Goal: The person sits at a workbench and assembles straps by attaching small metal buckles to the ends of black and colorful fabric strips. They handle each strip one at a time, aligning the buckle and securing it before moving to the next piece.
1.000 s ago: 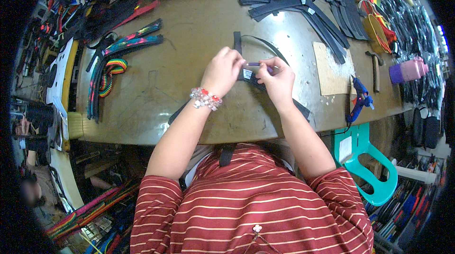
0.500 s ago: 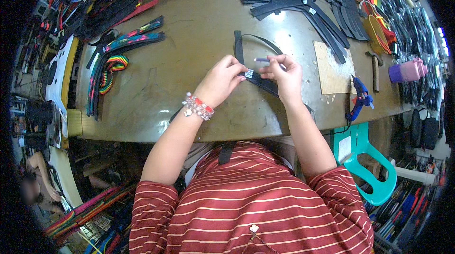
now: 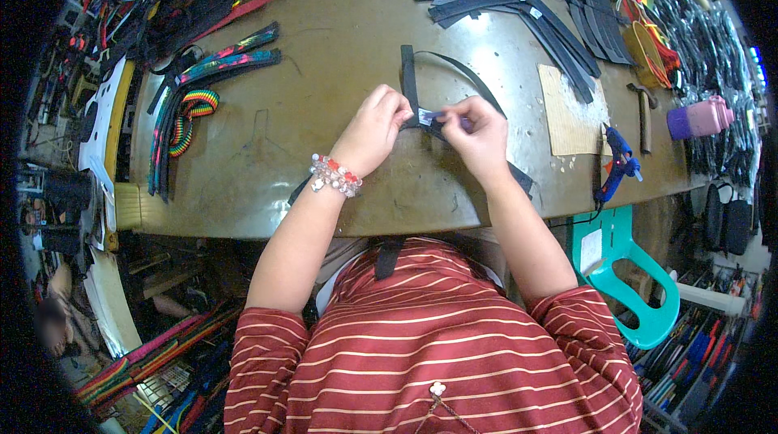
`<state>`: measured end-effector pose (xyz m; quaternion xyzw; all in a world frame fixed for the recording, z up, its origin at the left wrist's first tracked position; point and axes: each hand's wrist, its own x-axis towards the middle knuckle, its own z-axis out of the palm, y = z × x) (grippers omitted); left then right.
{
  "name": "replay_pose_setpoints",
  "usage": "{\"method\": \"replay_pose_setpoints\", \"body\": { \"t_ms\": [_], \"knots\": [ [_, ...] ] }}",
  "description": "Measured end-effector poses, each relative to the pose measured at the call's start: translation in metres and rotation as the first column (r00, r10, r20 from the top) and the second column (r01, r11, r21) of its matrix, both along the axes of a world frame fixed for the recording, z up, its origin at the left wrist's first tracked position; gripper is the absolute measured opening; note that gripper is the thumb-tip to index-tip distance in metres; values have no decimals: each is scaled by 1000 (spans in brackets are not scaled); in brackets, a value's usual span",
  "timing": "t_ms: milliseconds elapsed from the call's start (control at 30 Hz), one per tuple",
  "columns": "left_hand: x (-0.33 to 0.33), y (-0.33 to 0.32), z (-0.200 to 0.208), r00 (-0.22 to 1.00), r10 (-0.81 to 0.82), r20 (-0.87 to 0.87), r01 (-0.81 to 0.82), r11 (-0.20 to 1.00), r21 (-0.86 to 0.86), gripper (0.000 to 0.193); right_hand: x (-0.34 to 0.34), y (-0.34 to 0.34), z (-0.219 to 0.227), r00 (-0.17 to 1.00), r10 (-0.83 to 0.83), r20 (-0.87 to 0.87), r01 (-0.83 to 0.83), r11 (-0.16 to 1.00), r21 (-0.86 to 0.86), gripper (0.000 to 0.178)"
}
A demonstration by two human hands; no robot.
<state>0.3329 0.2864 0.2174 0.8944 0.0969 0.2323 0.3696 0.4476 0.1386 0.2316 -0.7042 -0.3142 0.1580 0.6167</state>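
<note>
A black webbing strap (image 3: 409, 76) lies looped on the table in front of me, with a small white label (image 3: 425, 116) where its parts cross. My left hand (image 3: 371, 130), with a beaded bracelet at its wrist, pinches the strap just left of the label. Between the closed fingers of my right hand (image 3: 480, 138) is a slim purple pen-like stick (image 3: 439, 115). Its tip meets the label or hovers right over it; I cannot tell which. The strap's lower ends pass partly under my forearms.
Black straps (image 3: 519, 8) with white labels lie at the far right. A cardboard sheet (image 3: 567, 126), blue glue gun (image 3: 618, 158), hammer (image 3: 645, 126) and pink-purple bottle (image 3: 701, 119) line the right side. Patterned straps (image 3: 215, 69) lie left; a green plastic chair (image 3: 616, 252) stands at the right edge.
My right hand has moved left and slightly down, bringing the stick's tip from above the strap to the label. My left hand has shifted slightly left, still pinching the strap.
</note>
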Motion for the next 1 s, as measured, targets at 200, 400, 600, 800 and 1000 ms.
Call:
{"method": "replay_pose_setpoints", "body": {
  "t_ms": [200,400,600,800,1000],
  "knots": [
    [-30,-112,46,972,-90,-218,145,956,254,22,23,-2,-3,797,10,-605,276,883,379,21],
    [-35,-79,24,965,-261,9,252,923,-289,12,25,-2,-8,796,3,-605,265,897,353,30],
    [-40,-9,15,910,389,-143,-346,903,254,34,27,-3,-4,808,143,-572,81,934,348,21],
    [-45,-5,36,957,243,-157,-280,914,-294,30,22,-9,34,837,537,104,-507,833,-220,8],
    [-60,16,49,986,158,-45,-140,659,-739,47,20,2,60,831,474,292,-367,860,-354,13]
  ]
}}
